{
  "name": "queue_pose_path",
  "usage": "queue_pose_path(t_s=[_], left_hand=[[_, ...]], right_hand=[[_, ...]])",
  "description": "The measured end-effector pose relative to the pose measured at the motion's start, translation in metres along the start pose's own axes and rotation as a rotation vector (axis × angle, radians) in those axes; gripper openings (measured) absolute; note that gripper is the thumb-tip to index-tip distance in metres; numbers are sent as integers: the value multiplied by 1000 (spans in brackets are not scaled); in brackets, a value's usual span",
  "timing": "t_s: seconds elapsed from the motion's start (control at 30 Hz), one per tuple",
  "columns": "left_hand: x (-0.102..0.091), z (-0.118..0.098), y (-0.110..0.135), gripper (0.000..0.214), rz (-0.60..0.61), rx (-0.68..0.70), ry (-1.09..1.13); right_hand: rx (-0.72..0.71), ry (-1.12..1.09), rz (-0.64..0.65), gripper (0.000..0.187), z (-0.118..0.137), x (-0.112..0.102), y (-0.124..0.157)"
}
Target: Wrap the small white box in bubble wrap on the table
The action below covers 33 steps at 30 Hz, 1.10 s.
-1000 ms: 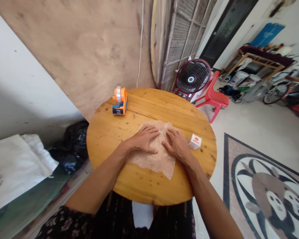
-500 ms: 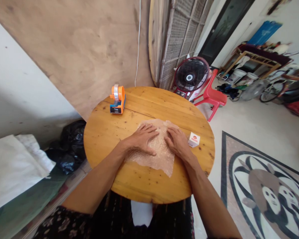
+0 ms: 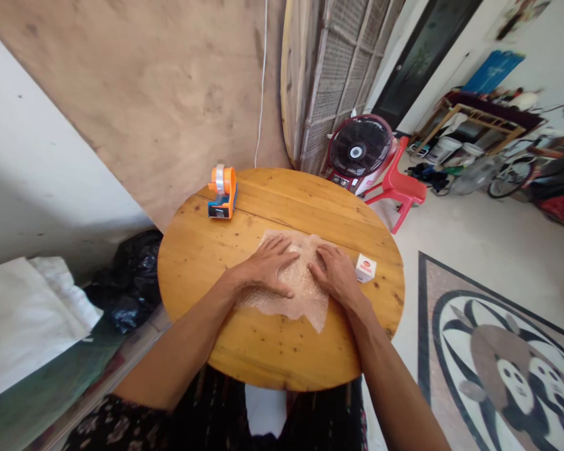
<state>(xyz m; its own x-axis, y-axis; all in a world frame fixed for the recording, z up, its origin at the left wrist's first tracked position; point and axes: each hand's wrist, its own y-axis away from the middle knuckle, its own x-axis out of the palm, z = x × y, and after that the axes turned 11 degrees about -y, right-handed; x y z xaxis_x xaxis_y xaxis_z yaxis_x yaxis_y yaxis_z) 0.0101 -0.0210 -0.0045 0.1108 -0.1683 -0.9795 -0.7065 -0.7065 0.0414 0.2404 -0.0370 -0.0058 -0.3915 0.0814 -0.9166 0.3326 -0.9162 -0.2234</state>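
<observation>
Brown wooden board [image 3: 169, 81] is seen behind the far edge of a round wooden counter [image 3: 272, 360], and past its far right edge a dark red fan [image 3: 358, 150] and a red chair [image 3: 403, 186] can be made out on the floor [image 3: 455, 225]. At the middle of the counter, nearer the near edge than the tape dispenser is, a crinkled translucent sheet [image 3: 301, 291], apparently bubble wrap, is laid out, its lowest tip pointed toward the near edge. Its left part is covered by the left hand [image 3: 270, 268], which is laid palm down with fingers spread and thumb held apart; its right part is covered by the right hand [image 3: 337, 274], whose fingers are slightly bent. Neither is clenched, and nothing appears to be gripped by either. Toward the right edge, just beside the right hand, a small white box [image 3: 366, 268] is placed, while an orange and blue tape dispenser [image 3: 222, 193] is stood by the far left edge. Over the last second little has been changed: both hands are kept on the sheet, the right perhaps shifted slightly toward the box. By this, the sheet seems to be held flat and in place.
</observation>
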Motion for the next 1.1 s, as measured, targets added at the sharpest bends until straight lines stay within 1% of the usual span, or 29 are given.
queue_pose_path(t_s=[0.17,0.3,0.5,0.67,0.87,1.0,1.1], left_hand=[[-1,-1,0,107,27,-40,-8],[0,0,0,107,21,-39,-12],[1,1,-1,108,30,-35,-20],[-2,-1,0,109,45,-36,-20],[-5,-3,0,106,48,-45,-25],[-4,-2,0,104,43,-38,-33],[-3,-1,0,106,38,-35,-29]], right_hand=[[23,24,17,38,2,-1,0],[41,36,22,38,3,-2,0],[33,32,22,38,2,-1,1],[28,38,23,38,0,-1,0],[5,65,22,32,4,-2,-2],[-11,51,17,26,14,-11,1],[-49,30,-54,30,20,-27,7]])
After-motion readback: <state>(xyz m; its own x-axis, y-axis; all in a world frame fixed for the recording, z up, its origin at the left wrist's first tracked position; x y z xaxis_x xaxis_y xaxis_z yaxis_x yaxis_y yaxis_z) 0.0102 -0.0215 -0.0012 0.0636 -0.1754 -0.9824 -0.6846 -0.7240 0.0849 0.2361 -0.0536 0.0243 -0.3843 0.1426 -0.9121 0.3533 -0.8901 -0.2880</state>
